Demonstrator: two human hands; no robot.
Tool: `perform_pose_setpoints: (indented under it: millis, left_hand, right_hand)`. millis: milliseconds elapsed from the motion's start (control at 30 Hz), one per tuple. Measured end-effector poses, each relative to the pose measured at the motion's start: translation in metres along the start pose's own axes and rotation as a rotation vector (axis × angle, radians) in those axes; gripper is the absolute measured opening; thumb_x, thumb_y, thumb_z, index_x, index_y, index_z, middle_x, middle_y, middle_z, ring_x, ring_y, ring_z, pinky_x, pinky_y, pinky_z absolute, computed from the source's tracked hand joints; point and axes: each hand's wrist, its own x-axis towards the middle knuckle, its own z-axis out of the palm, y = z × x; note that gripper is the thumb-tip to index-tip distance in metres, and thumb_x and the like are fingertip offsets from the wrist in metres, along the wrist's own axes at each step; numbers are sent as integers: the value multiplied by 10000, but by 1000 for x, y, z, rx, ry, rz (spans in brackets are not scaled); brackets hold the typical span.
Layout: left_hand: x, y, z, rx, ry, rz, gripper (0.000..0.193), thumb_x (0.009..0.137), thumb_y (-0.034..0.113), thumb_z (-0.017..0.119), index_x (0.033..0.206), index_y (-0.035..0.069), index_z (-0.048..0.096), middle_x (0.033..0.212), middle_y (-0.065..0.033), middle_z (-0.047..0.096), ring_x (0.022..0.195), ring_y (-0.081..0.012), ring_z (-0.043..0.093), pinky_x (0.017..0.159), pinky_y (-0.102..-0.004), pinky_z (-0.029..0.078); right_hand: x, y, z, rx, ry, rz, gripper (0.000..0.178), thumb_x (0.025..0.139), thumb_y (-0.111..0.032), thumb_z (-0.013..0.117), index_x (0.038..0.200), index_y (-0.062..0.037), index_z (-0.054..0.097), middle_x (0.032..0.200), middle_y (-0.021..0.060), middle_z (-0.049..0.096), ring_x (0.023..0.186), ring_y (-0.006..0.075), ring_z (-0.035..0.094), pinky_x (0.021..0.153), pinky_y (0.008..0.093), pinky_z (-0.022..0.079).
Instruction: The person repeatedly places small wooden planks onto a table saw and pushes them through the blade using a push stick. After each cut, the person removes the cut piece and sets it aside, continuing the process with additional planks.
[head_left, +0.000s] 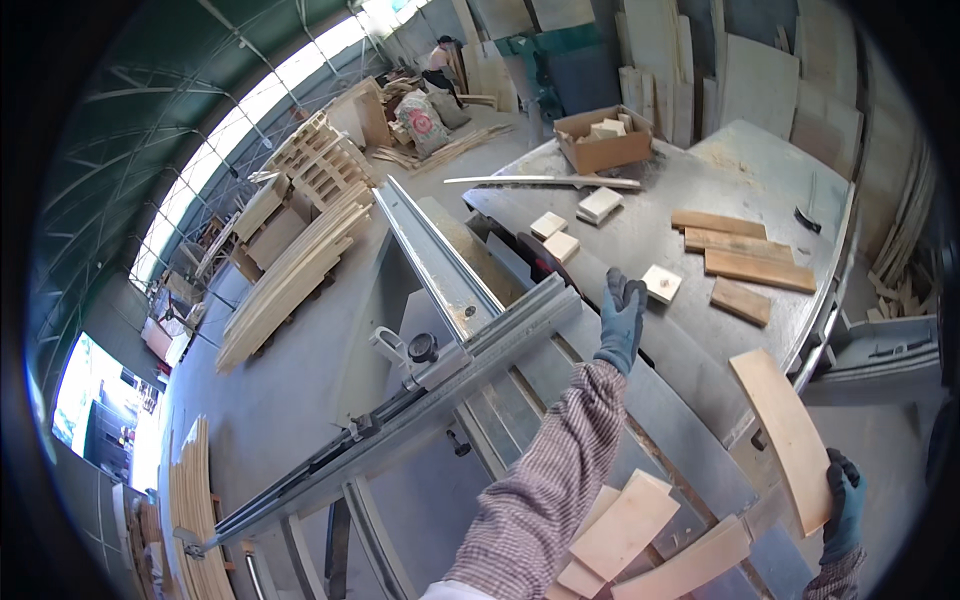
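— Where's the plank?
— At four o'clock, right hand [845, 505] pinching the curved plank [785, 435] by its end. Left hand [621, 318] spread, over the counter [640, 230].
— Progress?
— Cut blocks [598, 205] lie at twelve; boards [745, 268] wait uncut.

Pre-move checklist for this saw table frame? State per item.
1. Right hand grips the curved wood piece at its lower end: ok.
2. Left hand is gloved, stretched out over the metal table, holding nothing: ok.
3. Small square block lies just right of the left hand, apart from it: ok.
4. Blade zone under its dark guard, clear of the left hand: cannot tell, the wide lens distorts the gap.
5. Cut boards stacked at the near edge, stable: cannot tell.
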Motion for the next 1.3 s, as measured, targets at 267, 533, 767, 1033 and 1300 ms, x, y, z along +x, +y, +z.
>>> perform_pose_setpoints:
  millis: [267,533,767,1033,1300]
  left_hand:
    - [-198,100,-84,1300,-440,-370,637,819,369,664,1280,-18,456,1274,-174,511,1140,-283,532,953,-351,436]
    - [-333,100,-100,1908,-379,-293,966,696,551,710,1290,-128,365,1286,-306,427,1185,-414,434,998,-427,362]
    - [-346,46,-89,2039,-282,23,899,615,608,720,1194,-20,440,1267,-232,415,1203,-398,371,1004,-481,320]
    - [-342,58,-66,1701,-318,-231,721,618,430,789,1123,8,492,1042,-195,572,997,-333,557,880,-408,436]
    - [-195,108,-70,1079,-101,-297,568,690,209,809,1111,-28,511,973,-138,651,838,-181,640,707,-294,533]
  right_hand:
    - [-16,0,-6,-49,-84,16,358,893,-180,571,1183,30,576,1115,97,618,1005,169,564,920,292,416]
    - [-43,4,-4,-8,-110,55,383,905,-238,562,1192,14,576,1106,96,623,990,170,573,904,280,426]
    - [-58,6,1,-20,-99,71,361,900,-202,572,1184,21,579,1098,91,631,948,149,591,865,263,454]
    - [-49,17,-1,-8,-42,88,370,878,-214,606,1174,6,592,1096,91,631,961,152,587,874,270,450]
    - [-39,9,7,5,-2,79,349,885,-203,598,1172,-3,596,1108,83,628,981,144,579,892,268,442]
